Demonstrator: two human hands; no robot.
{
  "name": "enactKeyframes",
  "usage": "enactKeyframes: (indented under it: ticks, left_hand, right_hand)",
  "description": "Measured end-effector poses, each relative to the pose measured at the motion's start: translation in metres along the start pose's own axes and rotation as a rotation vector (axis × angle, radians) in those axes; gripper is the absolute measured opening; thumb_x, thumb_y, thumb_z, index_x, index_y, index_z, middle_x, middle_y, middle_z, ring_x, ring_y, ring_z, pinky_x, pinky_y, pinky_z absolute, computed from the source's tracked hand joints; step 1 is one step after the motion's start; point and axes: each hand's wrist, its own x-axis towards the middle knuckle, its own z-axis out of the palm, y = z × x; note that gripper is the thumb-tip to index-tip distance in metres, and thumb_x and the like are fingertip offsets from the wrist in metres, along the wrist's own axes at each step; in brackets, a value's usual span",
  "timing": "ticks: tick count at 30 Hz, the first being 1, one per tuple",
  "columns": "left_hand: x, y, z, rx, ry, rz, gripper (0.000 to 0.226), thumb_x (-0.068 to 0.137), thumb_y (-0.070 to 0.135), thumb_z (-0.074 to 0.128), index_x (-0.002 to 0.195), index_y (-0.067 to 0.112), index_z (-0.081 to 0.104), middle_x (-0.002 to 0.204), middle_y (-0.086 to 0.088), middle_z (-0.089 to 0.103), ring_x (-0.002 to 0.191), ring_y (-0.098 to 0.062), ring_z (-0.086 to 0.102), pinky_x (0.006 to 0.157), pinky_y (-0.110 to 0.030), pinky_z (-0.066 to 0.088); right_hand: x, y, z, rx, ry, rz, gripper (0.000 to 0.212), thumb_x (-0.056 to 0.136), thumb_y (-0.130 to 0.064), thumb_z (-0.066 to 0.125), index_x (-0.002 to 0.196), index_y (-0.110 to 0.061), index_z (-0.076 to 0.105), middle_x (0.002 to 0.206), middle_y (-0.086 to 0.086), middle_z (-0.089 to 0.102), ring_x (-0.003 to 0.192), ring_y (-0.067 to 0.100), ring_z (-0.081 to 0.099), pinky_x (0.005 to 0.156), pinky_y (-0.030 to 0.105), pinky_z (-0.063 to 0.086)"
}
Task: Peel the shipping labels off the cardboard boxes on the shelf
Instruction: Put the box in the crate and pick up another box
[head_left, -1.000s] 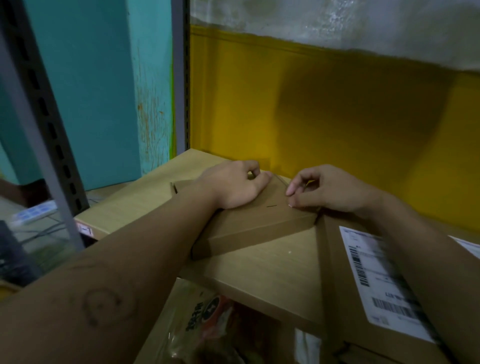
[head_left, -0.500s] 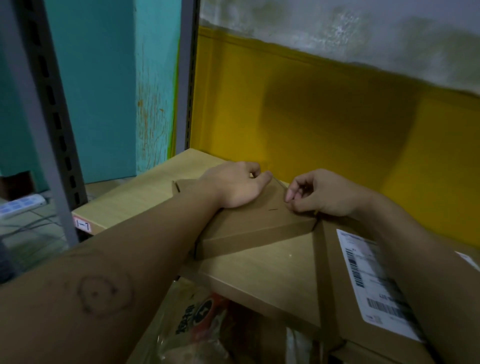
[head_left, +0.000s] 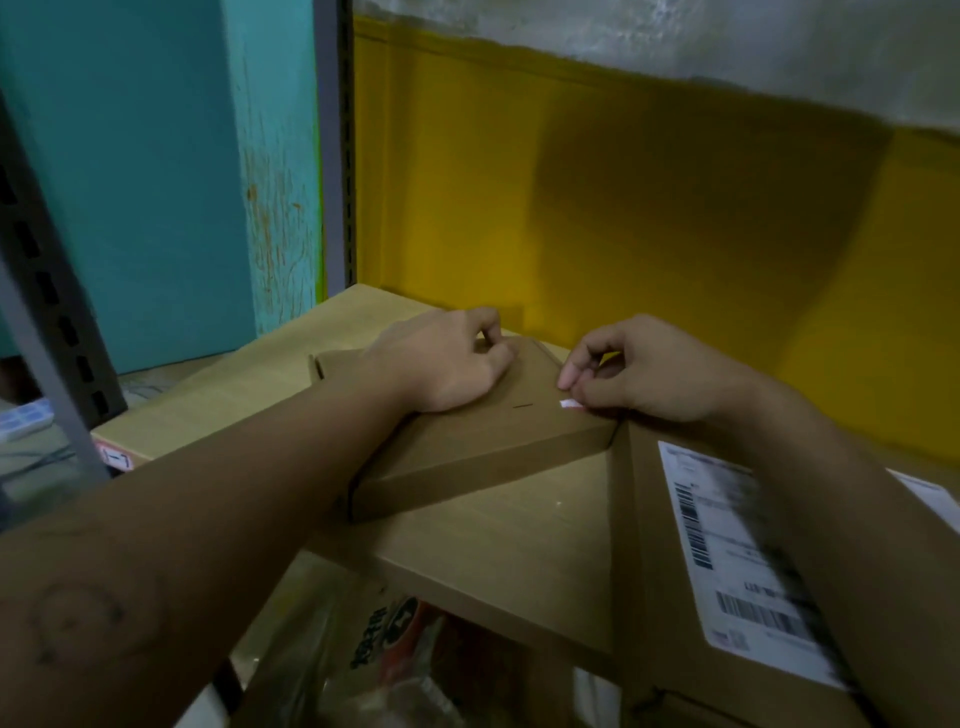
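We're on the flat box (head_left: 483, 441), centre of view, lying on the shelf board (head_left: 493, 551). Left hand (head_left: 441, 364) is at its 11 o'clock end, palm down, fingers curled over the far edge, pinning it. Right hand (head_left: 649, 374) is at the box's 3 o'clock corner, fingertips (head_left: 569, 382) bunched narrow on 1 small white label scrap (head_left: 569, 404). We can't tell if its edge is lifted.

Our read: get a nail under 1 corner, then pull low and slow toward 9 o'clock so the card doesn't tear. Left presses hard so the box doesn't skate.

Big box (head_left: 649, 519) at 4 o'clock has a full shipping label (head_left: 743, 551), untouched.
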Motion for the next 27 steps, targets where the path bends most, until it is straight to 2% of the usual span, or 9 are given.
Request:
enactKeyframes:
  ticks: [4,9,12,17,20,27]
  left_hand:
    - [0.0,0.0,-0.001,-0.012,-0.002,0.004,0.028,0.095,0.059,0.036,0.106,0.039,0.052,0.109,-0.001,0.062,0.095,-0.023,0.058,0.085,-0.044,0.05]
    - [-0.001,0.0,0.0,-0.024,0.0,-0.001,0.028,0.095,0.058,0.038,0.106,0.037,0.053,0.107,-0.001,0.063,0.094,-0.022,0.059,0.086,-0.044,0.051]
    - [-0.001,0.001,0.0,-0.025,0.002,0.001,0.028,0.095,0.057,0.038,0.106,0.037,0.054,0.104,-0.001,0.064,0.092,-0.022,0.059,0.086,-0.044,0.051]
    - [-0.002,0.003,0.001,0.002,0.012,0.005,0.03,0.095,0.058,0.038,0.107,0.035,0.053,0.103,-0.003,0.063,0.089,-0.022,0.058,0.083,-0.043,0.051]
    - [-0.003,0.004,0.001,0.005,0.012,0.006,0.031,0.095,0.059,0.037,0.108,0.035,0.052,0.103,-0.004,0.063,0.088,-0.023,0.058,0.082,-0.043,0.05]
    - [-0.004,0.006,0.0,0.051,0.018,0.012,0.033,0.097,0.058,0.035,0.111,0.033,0.051,0.104,-0.005,0.062,0.09,-0.024,0.057,0.078,-0.038,0.048]
  right_hand:
    - [-0.001,-0.003,0.0,0.038,-0.034,-0.003,0.013,0.076,-0.022,0.079,0.087,-0.019,0.073,0.085,0.001,0.07,0.07,0.002,0.061,0.073,0.026,0.051]
    - [0.003,-0.005,0.004,-0.049,0.006,-0.009,0.007,0.077,-0.015,0.074,0.081,-0.02,0.072,0.083,0.0,0.071,0.067,-0.001,0.059,0.063,0.018,0.048]
    - [0.001,-0.008,0.003,-0.069,-0.002,-0.001,0.005,0.079,-0.015,0.074,0.081,-0.019,0.072,0.082,-0.002,0.07,0.072,0.002,0.06,0.058,0.011,0.044]
    - [-0.004,-0.009,0.0,-0.016,-0.015,0.018,0.013,0.076,-0.027,0.079,0.083,-0.018,0.073,0.09,0.007,0.07,0.081,0.016,0.062,0.069,0.026,0.044]
    - [-0.002,-0.009,0.001,-0.028,-0.001,0.032,0.011,0.075,-0.025,0.08,0.078,-0.017,0.072,0.079,0.007,0.067,0.071,0.011,0.056,0.069,0.029,0.042]
    - [0.0,-0.013,0.003,-0.15,0.045,0.037,0.005,0.076,-0.02,0.077,0.076,-0.018,0.072,0.072,-0.006,0.068,0.069,0.006,0.058,0.066,0.026,0.046]
